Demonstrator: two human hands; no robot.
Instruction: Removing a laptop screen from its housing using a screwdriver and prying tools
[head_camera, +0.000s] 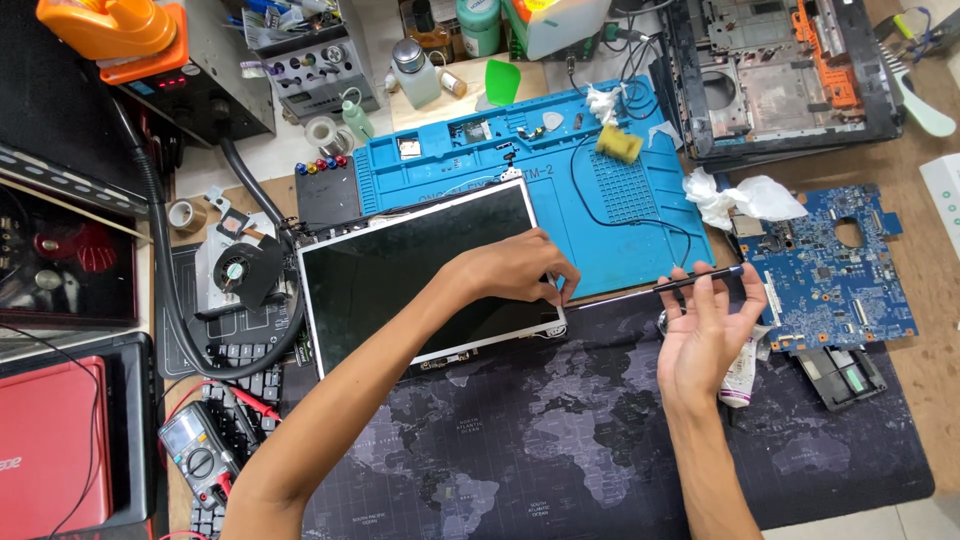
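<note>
The left hand (520, 268) pinches the right edge of the laptop screen panel (425, 270) on the desk (930, 330), while the right hand (705, 330) holds a thin black tool (697, 279) in its fingertips.

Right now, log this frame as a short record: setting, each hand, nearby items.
setting: cluttered repair bench, dark map-print desk mat
left hand: fingers pinch the right edge of the laptop screen panel
right hand: palm up, holds a thin black tool
nearby: blue work mat, blue circuit board, crumpled tissue, multimeter
</note>
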